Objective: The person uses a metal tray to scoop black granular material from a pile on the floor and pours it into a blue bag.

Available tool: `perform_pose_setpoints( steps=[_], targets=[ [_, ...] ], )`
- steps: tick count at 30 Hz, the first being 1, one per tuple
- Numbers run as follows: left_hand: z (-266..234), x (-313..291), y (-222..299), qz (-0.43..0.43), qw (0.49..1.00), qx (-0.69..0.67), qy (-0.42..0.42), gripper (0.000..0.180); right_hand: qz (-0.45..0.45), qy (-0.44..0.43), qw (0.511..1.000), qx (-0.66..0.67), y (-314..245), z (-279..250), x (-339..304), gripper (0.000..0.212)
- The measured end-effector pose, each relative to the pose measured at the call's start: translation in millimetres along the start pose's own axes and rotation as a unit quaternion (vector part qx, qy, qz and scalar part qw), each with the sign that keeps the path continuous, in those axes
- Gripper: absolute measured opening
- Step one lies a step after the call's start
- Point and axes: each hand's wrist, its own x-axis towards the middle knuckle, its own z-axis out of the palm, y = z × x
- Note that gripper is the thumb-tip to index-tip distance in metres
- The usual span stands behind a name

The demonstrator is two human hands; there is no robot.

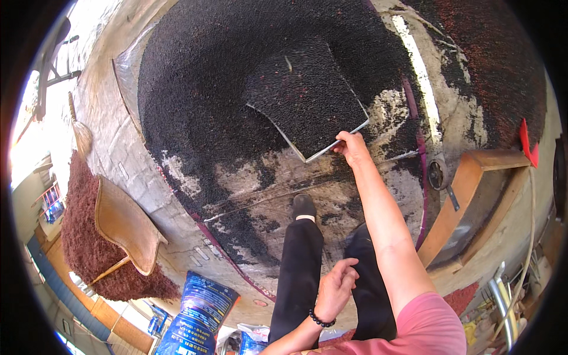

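My right hand (pixel 352 149) is closed on the near rim of a square, shallow scoop (pixel 335 147) with thin grey edges. Small black grains or seeds cover nearly all of the scoop, and its far side merges into a broad pile of the same black grains (pixel 195 77). Whether the far edge is dug in or only covered cannot be made out. My left hand (pixel 338 290), with a dark bead bracelet at the wrist, hangs in front of my thigh, holding nothing, its fingers loosely bent and apart.
A wooden frame (pixel 452 207) stands at the right near a red piece (pixel 528 145). Reddish-brown material (pixel 77 225) lies at the left under a woven basket scoop (pixel 124 225). A blue sack (pixel 198 316) sits at lower left. A broom (pixel 81 133) lies at far left.
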Motion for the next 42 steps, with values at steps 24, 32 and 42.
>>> perform_pose_setpoints(
  steps=[24,32,42],
  targets=[
    [-49,-338,-213,-0.043,0.834,-0.338,0.434,0.021,-0.04,-0.18,0.97,-0.159,-202,56,-434,0.012],
    [-33,-407,-266,-0.003,0.77,-0.428,0.474,0.02,-0.02,-0.254,0.936,-0.244,-175,98,-543,0.005],
    [-148,-519,-368,0.16,0.593,-0.531,0.584,0.019,0.021,-0.327,0.887,-0.324,-38,179,-656,0.015]
  ],
)
